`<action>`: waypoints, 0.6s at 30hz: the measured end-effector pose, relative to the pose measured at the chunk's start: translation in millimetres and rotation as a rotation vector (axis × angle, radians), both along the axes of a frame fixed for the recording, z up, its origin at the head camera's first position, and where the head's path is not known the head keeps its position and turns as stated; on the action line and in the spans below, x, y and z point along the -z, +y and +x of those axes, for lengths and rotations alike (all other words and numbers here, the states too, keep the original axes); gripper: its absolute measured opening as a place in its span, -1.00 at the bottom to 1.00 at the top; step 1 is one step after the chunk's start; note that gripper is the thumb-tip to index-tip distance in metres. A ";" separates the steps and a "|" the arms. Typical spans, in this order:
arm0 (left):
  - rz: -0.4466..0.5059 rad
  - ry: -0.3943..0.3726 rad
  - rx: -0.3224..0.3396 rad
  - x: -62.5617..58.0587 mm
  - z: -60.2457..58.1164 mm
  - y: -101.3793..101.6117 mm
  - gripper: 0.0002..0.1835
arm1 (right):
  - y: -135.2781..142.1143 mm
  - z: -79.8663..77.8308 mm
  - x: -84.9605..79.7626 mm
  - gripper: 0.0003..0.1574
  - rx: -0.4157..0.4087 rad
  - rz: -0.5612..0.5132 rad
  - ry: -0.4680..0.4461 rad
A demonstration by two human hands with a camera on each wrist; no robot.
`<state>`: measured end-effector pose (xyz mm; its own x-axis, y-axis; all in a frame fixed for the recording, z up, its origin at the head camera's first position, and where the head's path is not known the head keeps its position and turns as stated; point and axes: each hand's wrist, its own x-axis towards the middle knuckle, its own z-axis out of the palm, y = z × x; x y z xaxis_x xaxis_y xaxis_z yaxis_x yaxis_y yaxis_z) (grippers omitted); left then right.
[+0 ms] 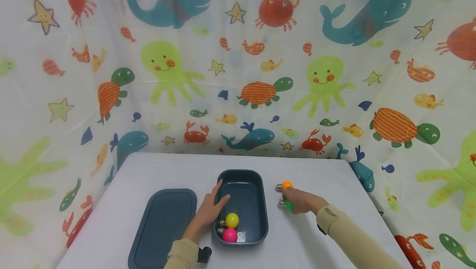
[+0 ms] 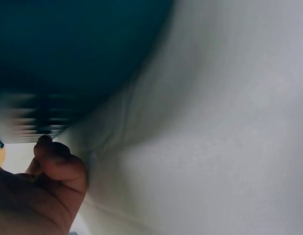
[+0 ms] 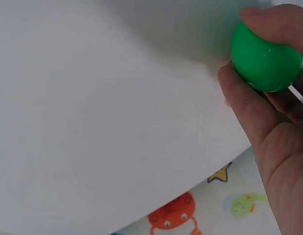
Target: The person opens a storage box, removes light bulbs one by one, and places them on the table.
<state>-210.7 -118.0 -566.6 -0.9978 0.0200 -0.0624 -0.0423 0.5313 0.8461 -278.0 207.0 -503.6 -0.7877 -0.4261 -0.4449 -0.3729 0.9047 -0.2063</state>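
Note:
My left hand (image 1: 210, 209) holds the left rim of a dark blue rectangular container (image 1: 265, 219), with the thumb over the inside. The left wrist view shows curled fingers (image 2: 63, 161) at the container's outer wall (image 2: 82, 54). Inside, at the near left corner, lie a yellow light bulb (image 1: 232, 220) and a pink light bulb (image 1: 230, 235). Right of the container, my right hand (image 1: 303, 201) pinches a green light bulb (image 3: 267, 58) between thumb and fingers, close over the white table. Just beyond those fingers is an orange light bulb (image 1: 287, 185), its metal base pointing left.
A dark blue lid (image 1: 163, 227) lies flat on the white table (image 1: 297, 244), left of the container. A patterned sea-animal curtain (image 1: 230, 108) hangs behind and along both sides of the table. A small white label (image 1: 241, 236) shows on the container's floor.

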 end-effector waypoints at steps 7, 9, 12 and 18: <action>0.005 0.038 -0.010 -3.1 3.8 2.2 -0.18 | -3.3 -0.4 5.4 -0.48 -0.014 0.010 0.023; 0.002 0.028 -0.007 -2.4 3.7 2.3 -0.18 | -3.3 -0.8 6.4 -0.48 -0.018 0.015 0.028; -0.002 0.001 -0.011 -1.9 2.6 2.1 -0.19 | -3.0 -1.1 7.5 -0.47 -0.022 0.021 0.033; -0.013 -0.010 -0.005 -2.1 2.0 1.9 -0.20 | -2.6 -1.4 8.8 -0.47 -0.027 0.029 0.037</action>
<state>-208.7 -116.1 -564.5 -0.9972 0.0140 -0.0730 -0.0538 0.5418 0.8388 -279.4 204.4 -512.4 -0.7922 -0.4345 -0.4285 -0.4038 0.8997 -0.1658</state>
